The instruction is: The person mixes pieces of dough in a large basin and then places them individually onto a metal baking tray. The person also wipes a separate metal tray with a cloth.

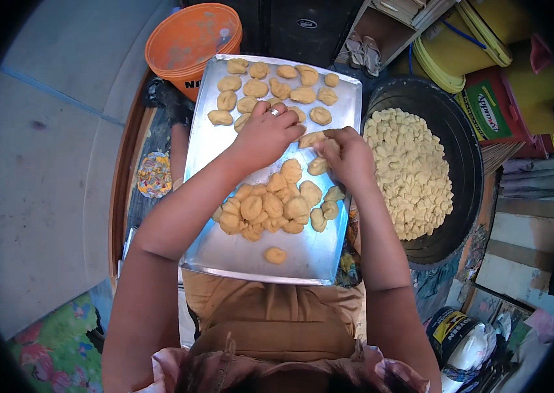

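Orange bucket [192, 40] beyond the tray's far edge, wide black basin [463, 157] heaped with small pale dough shapes on the right, stacked yellow tubs [463, 46] behind it, flowered cloth [57, 347] at lower left

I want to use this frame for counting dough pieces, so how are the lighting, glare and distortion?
In the head view, daylight is bright and even; the metal tray shows soft bluish glare on its bare parts, no blown-out spots. Fisheye bending curves the tray's edges and a black rim darkens the corners. The dough pieces, left hand and right hand look sharp; the pan of shaped pieces is slightly softer.
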The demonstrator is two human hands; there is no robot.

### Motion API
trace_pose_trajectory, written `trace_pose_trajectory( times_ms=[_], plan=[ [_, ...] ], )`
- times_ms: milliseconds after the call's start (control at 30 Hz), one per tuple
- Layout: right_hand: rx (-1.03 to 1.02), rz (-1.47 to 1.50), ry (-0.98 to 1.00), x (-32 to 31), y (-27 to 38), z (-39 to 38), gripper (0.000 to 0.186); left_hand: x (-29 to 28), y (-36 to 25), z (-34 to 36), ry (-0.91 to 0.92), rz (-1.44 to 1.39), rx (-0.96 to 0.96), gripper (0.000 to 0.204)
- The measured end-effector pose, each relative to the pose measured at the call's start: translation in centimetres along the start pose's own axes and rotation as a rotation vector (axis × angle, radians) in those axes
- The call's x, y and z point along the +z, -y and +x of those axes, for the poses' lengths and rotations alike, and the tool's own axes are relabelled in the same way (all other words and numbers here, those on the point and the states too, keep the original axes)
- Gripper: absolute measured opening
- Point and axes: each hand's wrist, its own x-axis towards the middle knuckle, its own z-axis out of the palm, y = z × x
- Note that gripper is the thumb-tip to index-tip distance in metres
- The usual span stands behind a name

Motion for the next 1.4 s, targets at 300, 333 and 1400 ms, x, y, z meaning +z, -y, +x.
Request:
trace_pose_trajectory(
  times_ms=[300,333,1400],
  plan=[
    [0.038,0.136,0.109,-2.2,-0.2,-2.7,0.035,0.7,-0.7,2.8,0.070,-0.164,0.202,0.031],
    [-0.026,0.081,0.166,-2.4,-0.4,-2.9,0.034,0.9,-0.6,3.2,0.087,-0.162,0.194,0.031],
    [-0.130,-0.242,0.404,1.5,7.5,-1.4,0.036,-4.0,3.6,-11.3,-0.245,-0.256,-0.501,0.028]
  ],
)
